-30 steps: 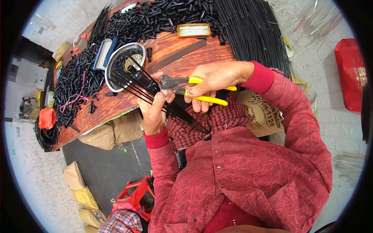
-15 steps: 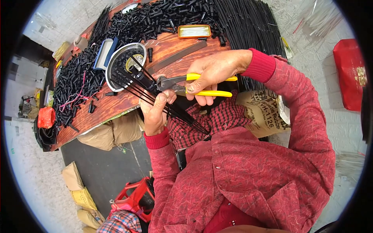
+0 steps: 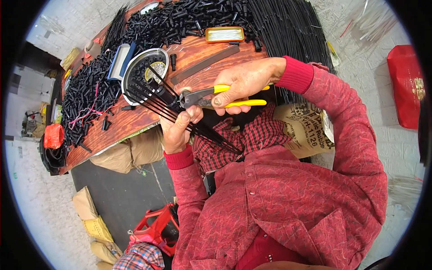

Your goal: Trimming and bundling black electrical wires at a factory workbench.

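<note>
My left hand (image 3: 178, 130) is closed round a bundle of thin black rods (image 3: 211, 136), which slants from above the oval tray down to my lap. A black cylindrical fitting (image 3: 167, 95) sits among the rods just above my fingers. My right hand (image 3: 238, 85) grips a pair of end-cutting pliers (image 3: 197, 96) by its yellow handles. The pliers' dark jaws are at the fitting, right beside my left fingertips. What lies between the jaws is too small to make out.
On the wooden table (image 3: 135, 123) stand an oval metal-rimmed tray (image 3: 130, 69), a shallow tin of silvery pins (image 3: 224, 34) and a blue box (image 3: 121, 61). Heaps of black plastic fittings (image 3: 180, 22) and long black rods (image 3: 292, 36) cover the back. A red stool (image 3: 155, 227) stands lower left.
The pliers' handles have come closer together, and my right hand has shifted slightly left. My left hand has moved a little left with the rods still in it.
</note>
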Demonstrator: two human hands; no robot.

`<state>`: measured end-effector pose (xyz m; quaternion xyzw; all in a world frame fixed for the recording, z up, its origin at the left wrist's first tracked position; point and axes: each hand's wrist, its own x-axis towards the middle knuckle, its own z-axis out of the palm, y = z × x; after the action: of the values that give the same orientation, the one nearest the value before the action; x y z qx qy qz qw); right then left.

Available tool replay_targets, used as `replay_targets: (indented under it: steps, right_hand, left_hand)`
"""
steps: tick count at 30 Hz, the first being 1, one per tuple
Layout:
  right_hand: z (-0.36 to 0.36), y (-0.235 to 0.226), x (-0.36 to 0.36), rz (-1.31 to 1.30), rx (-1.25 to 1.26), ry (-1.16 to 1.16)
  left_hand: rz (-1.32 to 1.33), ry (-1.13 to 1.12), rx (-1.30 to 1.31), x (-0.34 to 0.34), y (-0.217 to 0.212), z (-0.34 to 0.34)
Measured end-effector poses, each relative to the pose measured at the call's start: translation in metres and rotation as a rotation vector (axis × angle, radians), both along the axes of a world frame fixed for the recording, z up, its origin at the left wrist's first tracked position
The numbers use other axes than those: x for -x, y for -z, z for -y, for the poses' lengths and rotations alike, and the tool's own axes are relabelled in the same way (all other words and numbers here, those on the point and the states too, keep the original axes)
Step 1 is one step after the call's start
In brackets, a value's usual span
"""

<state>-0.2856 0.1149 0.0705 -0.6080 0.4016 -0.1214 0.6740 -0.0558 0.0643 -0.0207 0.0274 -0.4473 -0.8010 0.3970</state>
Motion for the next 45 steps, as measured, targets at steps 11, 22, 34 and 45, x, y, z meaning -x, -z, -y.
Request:
replay_targets:
  steps: [11,22,34,45]
  right_hand:
    - [0.009,-0.006,0.01,0.025,-0.041,-0.106]
    - [0.016,-0.006,0.013,0.014,-0.176,-0.156]
    - [0.009,-0.01,0.025,0.049,-0.146,-0.194]
    - [-0.028,0.032,-0.037,-0.072,1.203,0.584]
  left_hand:
    - [0.013,0.042,0.032,0.002,-0.008,-0.006]
    - [0.037,0.053,0.045,0.0,-0.01,-0.01]
    - [0.007,0.02,0.05,0.007,-0.008,-0.008]
    - [0.102,-0.223,0.09,0.019,-0.01,-0.011]
